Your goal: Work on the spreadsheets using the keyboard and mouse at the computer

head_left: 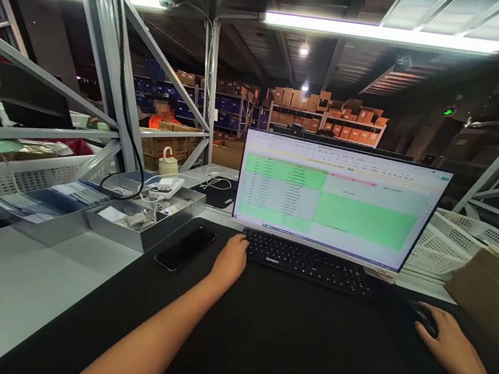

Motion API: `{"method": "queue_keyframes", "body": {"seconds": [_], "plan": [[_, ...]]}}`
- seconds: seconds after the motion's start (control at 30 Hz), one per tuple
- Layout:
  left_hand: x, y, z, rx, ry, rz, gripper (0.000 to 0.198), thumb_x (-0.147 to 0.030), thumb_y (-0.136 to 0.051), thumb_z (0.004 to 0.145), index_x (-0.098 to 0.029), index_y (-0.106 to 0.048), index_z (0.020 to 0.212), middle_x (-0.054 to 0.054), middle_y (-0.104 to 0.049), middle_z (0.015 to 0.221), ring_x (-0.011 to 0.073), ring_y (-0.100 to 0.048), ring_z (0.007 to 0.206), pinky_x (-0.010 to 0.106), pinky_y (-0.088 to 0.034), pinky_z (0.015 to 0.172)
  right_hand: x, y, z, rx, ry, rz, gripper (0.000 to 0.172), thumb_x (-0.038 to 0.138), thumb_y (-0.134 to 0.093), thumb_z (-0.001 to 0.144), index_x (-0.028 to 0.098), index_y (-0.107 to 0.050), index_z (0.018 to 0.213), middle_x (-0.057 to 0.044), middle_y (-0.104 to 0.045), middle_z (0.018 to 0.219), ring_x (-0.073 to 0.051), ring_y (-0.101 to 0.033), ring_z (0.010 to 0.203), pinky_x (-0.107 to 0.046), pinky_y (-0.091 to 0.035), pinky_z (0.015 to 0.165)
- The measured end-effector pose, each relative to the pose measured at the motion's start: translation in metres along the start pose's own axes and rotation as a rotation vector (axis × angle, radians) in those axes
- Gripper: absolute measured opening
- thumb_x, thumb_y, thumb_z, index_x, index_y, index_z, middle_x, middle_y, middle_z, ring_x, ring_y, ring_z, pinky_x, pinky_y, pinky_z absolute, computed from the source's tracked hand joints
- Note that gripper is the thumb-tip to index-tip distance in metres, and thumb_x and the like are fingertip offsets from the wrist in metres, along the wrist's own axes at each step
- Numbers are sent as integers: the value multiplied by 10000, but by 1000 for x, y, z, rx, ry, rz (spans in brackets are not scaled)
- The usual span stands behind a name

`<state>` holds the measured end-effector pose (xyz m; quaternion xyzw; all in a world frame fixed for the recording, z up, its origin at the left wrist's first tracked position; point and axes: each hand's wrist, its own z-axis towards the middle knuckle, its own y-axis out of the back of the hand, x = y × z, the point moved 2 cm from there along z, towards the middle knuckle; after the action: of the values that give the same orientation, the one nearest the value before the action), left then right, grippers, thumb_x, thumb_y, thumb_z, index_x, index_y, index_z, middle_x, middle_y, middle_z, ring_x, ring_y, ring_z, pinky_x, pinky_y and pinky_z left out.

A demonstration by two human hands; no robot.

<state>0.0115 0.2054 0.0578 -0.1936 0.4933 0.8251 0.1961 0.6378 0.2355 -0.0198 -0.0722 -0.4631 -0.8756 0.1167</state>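
My left hand (pixel 231 259) rests at the left end of a black keyboard (pixel 313 264), fingers curled onto the first keys with nothing held. Over at the right, my right hand (pixel 451 345) lies cupped on a black mouse (pixel 425 318). Both sit on a black desk mat (pixel 267 341). Behind the keyboard stands a monitor (pixel 334 197) showing a spreadsheet with green cells. A black phone (pixel 185 248) lies face up just left of my left hand.
Metal trays (pixel 146 214) with small parts and papers stand at the left, beside white baskets (pixel 9 176). More white baskets (pixel 456 243) and a cardboard box (pixel 491 292) are at the right. Steel shelf posts (pixel 109 66) rise behind; a person in orange (pixel 162 117) sits far back.
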Motion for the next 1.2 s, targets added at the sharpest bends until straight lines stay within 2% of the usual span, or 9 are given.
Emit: {"method": "queue_keyframes", "body": {"seconds": [0.13,0.27,0.37,0.47,0.6,0.77,0.93,1.03,1.2], "plan": [[-20,-12,-13,125,-50,143,452,-242,-447,956,-72,-582,1353,261,-441,1551,356,-436,1450,512,-391,1180,7,5,-2,17,2,-25,563,541,-505,830,226,-633,1278,-132,-670,1223,-323,-650,1177,-474,-543,991],[-25,-15,-19,239,-81,238,719,-485,-524,938,-118,-386,1540,265,-166,1687,415,-320,1513,571,-302,1223,14,10,-3,44,-18,-35,519,504,-498,858,255,-633,1292,-111,-681,1194,-313,-652,1165,-462,-553,976],[-28,-15,-21,285,-111,262,808,-598,-547,898,-164,-370,1557,231,-16,1720,427,-249,1542,619,-228,1240,16,8,-3,36,-16,-23,512,495,-498,860,250,-633,1288,-107,-690,1165,-324,-640,1180,-488,-531,1018],[-31,-17,-22,325,-117,288,796,-641,-531,891,-161,-438,1519,223,16,1722,427,-189,1561,650,-184,1240,15,5,-3,7,-14,-10,520,501,-502,843,230,-637,1266,-127,-670,1205,-335,-630,1191,-509,-525,1026],[-37,-17,-20,288,-108,336,699,-606,-525,914,-155,-530,1448,217,-80,1719,402,-182,1570,620,-245,1233,15,3,-2,-30,-9,7,529,508,-503,820,220,-636,1244,-129,-668,1209,-317,-641,1179,-483,-532,1021],[-41,-16,-22,159,-186,412,537,-459,-531,952,-145,-591,1383,227,-311,1657,370,-403,1481,579,-322,1210,19,5,-1,-19,-23,15,566,522,-501,795,192,-646,1231,-140,-678,1193,-308,-654,1169,-448,-526,1027],[-37,-13,-20,146,-202,422,474,-410,-539,953,-177,-608,1360,209,-531,1521,347,-532,1374,542,-416,1141,26,7,0,6,-56,54,554,562,-517,821,232,-656,1244,-124,-667,1238,-305,-656,1159,-457,-547,971],[-38,-11,-18,151,-218,479,472,-408,-509,968,-168,-612,1360,198,-577,1478,341,-542,1362,510,-428,1130,33,11,1,20,-65,61,519,548,-512,851,250,-662,1248,-119,-655,1269,-284,-642,1185,-441,-522,1013],[-35,-12,-14,183,-257,556,486,-383,-473,977,-150,-601,1383,191,-594,1460,332,-568,1334,472,-449,1107,55,29,1,55,-207,4,476,467,-498,888,262,-641,1292,-124,-605,1336,-283,-643,1172,-449,-513,1007]]}}
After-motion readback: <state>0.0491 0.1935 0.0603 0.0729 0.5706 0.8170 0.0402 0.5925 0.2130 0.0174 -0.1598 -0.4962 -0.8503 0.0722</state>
